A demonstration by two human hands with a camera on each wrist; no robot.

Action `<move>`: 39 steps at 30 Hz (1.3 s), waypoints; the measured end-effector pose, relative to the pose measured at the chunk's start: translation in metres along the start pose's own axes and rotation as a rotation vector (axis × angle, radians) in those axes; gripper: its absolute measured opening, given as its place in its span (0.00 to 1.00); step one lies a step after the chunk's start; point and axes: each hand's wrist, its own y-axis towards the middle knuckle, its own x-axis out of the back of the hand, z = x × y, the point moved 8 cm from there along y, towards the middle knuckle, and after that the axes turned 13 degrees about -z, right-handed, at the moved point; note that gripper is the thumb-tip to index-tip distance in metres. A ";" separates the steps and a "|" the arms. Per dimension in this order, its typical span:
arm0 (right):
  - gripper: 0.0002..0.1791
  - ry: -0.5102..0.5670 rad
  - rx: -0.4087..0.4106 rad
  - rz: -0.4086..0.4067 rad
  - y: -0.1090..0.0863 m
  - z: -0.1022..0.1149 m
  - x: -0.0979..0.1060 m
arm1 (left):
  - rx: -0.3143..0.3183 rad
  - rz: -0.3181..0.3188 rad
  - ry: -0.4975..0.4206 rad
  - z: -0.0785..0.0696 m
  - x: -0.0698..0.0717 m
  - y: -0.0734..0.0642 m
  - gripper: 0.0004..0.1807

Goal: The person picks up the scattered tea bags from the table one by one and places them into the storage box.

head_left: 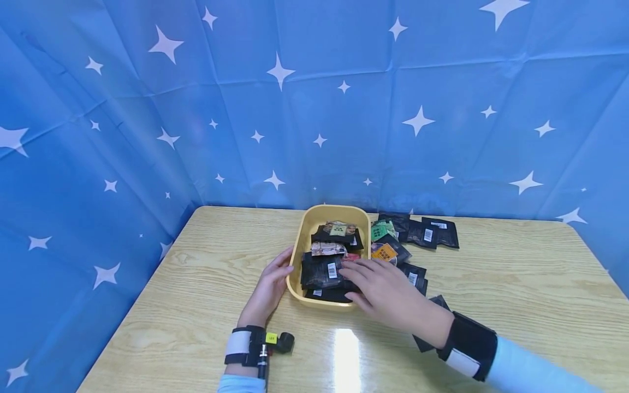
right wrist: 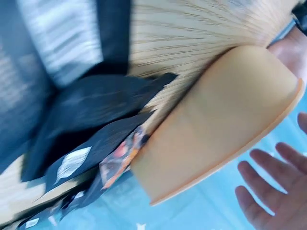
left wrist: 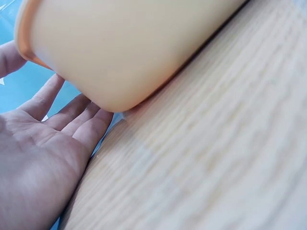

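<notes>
Black packets [head_left: 319, 275] lie piled inside yellow bin [head_left: 321, 305] on table [head_left: 521, 278]. Right hand [head_left: 385, 289] over bin's right side, fingers spread (no packet visible in grasp); left hand [head_left: 269, 283] touches left side, fingers extended. Risk: right fingers catching edge could tip bin.
</notes>
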 end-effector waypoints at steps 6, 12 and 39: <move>0.26 -0.074 -0.047 0.025 -0.022 -0.020 0.008 | 0.012 -0.008 0.002 0.002 0.000 0.000 0.32; 0.29 -0.133 -0.115 0.074 -0.052 -0.041 0.013 | 0.005 -0.003 -0.001 0.002 -0.002 0.001 0.32; 0.43 -0.162 -0.246 0.251 -0.134 -0.080 0.009 | -0.005 -0.021 0.027 0.001 0.001 0.001 0.31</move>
